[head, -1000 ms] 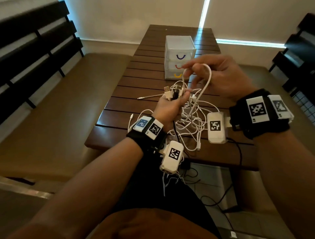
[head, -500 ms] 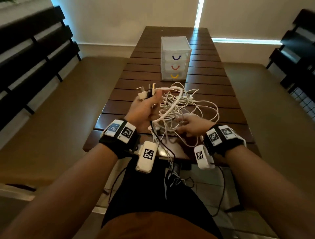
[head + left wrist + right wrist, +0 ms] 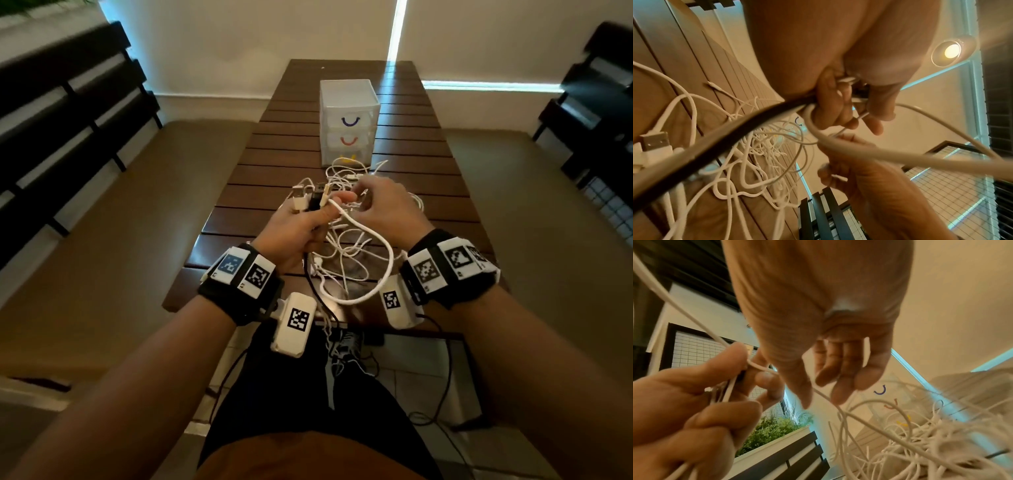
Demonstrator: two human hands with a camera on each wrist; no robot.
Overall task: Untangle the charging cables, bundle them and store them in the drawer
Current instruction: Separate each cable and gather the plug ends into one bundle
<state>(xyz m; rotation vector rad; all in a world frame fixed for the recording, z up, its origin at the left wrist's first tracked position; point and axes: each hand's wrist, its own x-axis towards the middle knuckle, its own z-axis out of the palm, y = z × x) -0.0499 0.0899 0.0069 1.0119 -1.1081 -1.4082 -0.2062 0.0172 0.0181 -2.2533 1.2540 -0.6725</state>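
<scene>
My left hand [image 3: 301, 222] grips a bunch of USB plugs [image 3: 308, 198], white ones and a black one, upright above the table. Its fist shows in the left wrist view [image 3: 840, 104], with a black cable [image 3: 715, 149] and a thick white cable [image 3: 869, 151] trailing out. My right hand [image 3: 383, 209] is right beside the left fingertips; thumb and forefinger pinch a thin white cable [image 3: 824, 395]. A thick white loop [image 3: 376, 240] hangs between my wrists. The tangle of white cables [image 3: 346, 253] lies on the table below. The white three-drawer unit [image 3: 349, 123] stands behind, drawers closed.
The slatted wooden table [image 3: 308, 137] is narrow, with padded benches on the left [image 3: 120, 205] and right [image 3: 513, 205]. Dark cords run down to the floor [image 3: 445, 377] under the near edge. A planter with greenery [image 3: 772, 426] stands beyond the bench.
My right hand has risen from the tangle near the table's front edge up to the left hand's fingertips. The left hand still holds the plugs, slightly farther forward.
</scene>
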